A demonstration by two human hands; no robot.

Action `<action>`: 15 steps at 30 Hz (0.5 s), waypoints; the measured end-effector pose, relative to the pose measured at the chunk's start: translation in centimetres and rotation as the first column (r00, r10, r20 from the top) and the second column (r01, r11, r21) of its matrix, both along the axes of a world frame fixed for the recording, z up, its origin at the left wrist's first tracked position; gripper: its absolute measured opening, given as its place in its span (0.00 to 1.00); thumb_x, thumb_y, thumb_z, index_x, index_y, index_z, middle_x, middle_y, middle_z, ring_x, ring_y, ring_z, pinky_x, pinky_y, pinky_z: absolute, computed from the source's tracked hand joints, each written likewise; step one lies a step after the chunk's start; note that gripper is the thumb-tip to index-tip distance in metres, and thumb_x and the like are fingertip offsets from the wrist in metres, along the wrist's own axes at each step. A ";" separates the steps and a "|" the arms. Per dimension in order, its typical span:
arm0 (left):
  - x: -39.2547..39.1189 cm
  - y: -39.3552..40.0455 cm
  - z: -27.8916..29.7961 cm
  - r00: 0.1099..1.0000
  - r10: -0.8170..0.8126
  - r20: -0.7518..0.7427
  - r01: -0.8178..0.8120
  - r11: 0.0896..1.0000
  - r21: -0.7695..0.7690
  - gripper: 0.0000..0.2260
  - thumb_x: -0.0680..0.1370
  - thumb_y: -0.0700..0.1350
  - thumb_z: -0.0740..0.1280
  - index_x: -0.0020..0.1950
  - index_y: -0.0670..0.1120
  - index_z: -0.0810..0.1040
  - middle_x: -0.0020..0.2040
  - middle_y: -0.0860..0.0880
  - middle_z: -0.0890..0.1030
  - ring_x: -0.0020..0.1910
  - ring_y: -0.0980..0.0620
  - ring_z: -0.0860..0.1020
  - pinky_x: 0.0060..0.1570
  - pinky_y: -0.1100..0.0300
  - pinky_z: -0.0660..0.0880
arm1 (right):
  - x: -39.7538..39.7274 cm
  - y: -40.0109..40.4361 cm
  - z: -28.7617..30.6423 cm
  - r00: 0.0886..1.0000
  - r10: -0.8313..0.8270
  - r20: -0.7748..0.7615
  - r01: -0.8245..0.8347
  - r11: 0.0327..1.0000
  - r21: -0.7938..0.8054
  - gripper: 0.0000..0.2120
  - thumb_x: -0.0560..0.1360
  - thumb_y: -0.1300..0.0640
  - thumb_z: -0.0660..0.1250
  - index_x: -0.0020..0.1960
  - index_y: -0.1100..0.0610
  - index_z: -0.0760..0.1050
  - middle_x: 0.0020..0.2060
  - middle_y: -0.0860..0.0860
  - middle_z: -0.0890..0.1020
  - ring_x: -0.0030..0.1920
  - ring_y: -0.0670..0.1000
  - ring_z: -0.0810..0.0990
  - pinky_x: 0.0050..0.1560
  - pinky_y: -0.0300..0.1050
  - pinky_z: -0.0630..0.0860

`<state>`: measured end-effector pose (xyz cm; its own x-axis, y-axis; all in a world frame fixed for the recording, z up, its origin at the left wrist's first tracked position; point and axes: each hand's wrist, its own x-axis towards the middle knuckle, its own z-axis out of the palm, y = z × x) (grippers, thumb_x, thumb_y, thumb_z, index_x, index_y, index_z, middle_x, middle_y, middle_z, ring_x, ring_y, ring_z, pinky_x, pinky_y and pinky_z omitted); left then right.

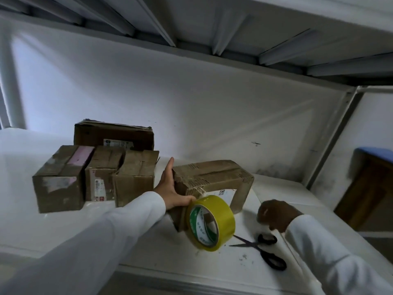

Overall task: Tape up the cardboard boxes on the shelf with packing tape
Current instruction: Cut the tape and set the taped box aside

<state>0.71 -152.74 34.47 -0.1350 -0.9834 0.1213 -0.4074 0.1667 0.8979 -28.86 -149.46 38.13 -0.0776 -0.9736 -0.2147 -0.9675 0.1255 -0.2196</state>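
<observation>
A worn cardboard box [214, 177] lies on the white shelf [131, 241], with old tape across its top seam. My left hand [170, 188] presses flat against the box's left side, fingers straight and thumb lying over the front corner. A yellow packing tape roll [210, 223] stands tilted right in front of the box; neither hand touches it. My right hand [274, 213] hovers to the right of the roll with its fingers curled, and I see nothing in it. Black scissors [261, 250] lie open on the shelf just below that hand.
Three cardboard boxes stand in a row at the left [59, 179] [104, 173] [136, 177], with a longer one [114, 136] behind them. A shelf board [191, 39] hangs overhead. A metal upright [331, 141] stands at the right, with a brown object [370, 194] beyond it.
</observation>
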 end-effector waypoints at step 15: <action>-0.2 0.2 0.1 0.999 0.017 -0.051 -0.016 1.000 0.012 0.57 0.64 0.46 0.80 0.75 0.62 0.38 0.78 0.50 0.48 0.76 0.46 0.51 0.73 0.47 0.56 | 10.7 0.2 0.7 0.551 -0.070 0.832 -0.089 0.986 0.142 0.08 0.74 0.46 0.67 0.51 0.46 0.77 0.57 0.57 0.79 0.58 0.60 0.77 0.64 0.58 0.72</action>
